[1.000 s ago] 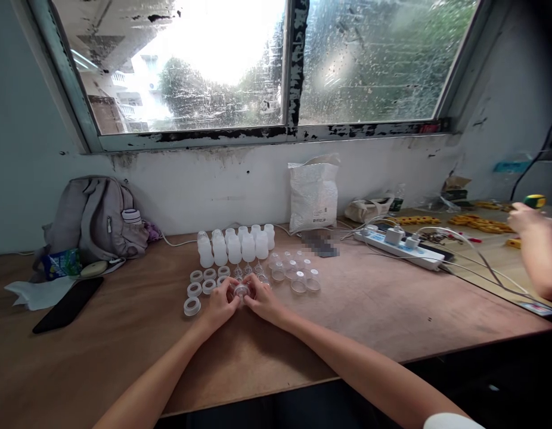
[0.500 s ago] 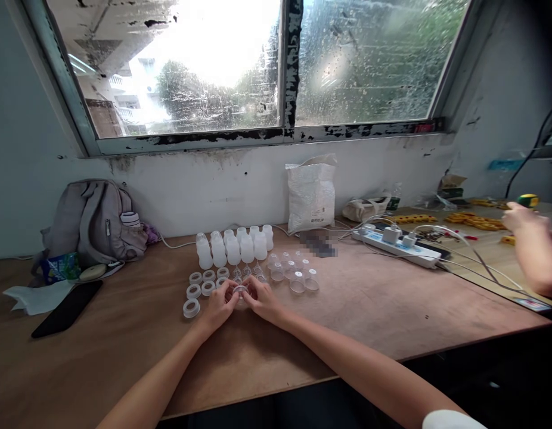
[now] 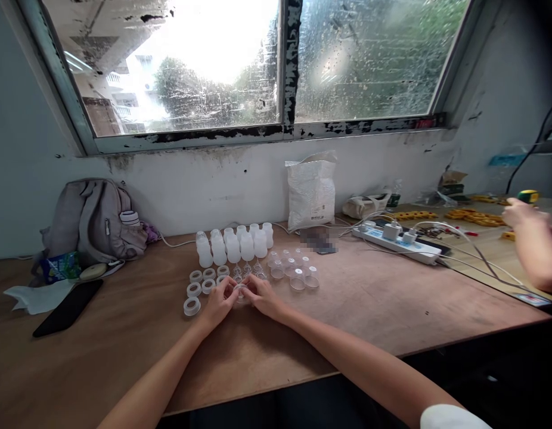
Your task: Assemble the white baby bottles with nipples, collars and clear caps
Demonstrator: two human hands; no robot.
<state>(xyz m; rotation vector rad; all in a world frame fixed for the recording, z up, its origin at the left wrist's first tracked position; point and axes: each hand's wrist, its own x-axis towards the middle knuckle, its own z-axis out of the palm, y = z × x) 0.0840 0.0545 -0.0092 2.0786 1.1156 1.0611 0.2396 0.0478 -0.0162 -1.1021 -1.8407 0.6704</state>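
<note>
Both hands meet over the wooden table (image 3: 258, 363), pinching one small clear ring-like piece (image 3: 241, 287) between them. My left hand (image 3: 222, 301) grips its left side, and my right hand (image 3: 261, 296) its right side; the fingers hide most of it. Left of my left hand lie several translucent rings (image 3: 192, 306) in rows. Just beyond the fingertips stand several clear nipple-shaped pieces (image 3: 248, 269), partly hidden. Several frosted white bottles (image 3: 233, 249) are lined up behind them. Right of my right hand are several clear domed caps (image 3: 297, 280).
A white plastic bag (image 3: 310, 190) leans on the wall. To the right lies a power strip (image 3: 399, 243) with cables. Another person's hand (image 3: 524, 220) holds a yellow-green tool at far right. A backpack (image 3: 101, 220) and black phone (image 3: 68, 308) are at left.
The ring-like piece seems slightly more tilted between my fingers, its rim showing less. Both hands remain in nearly the same place.
</note>
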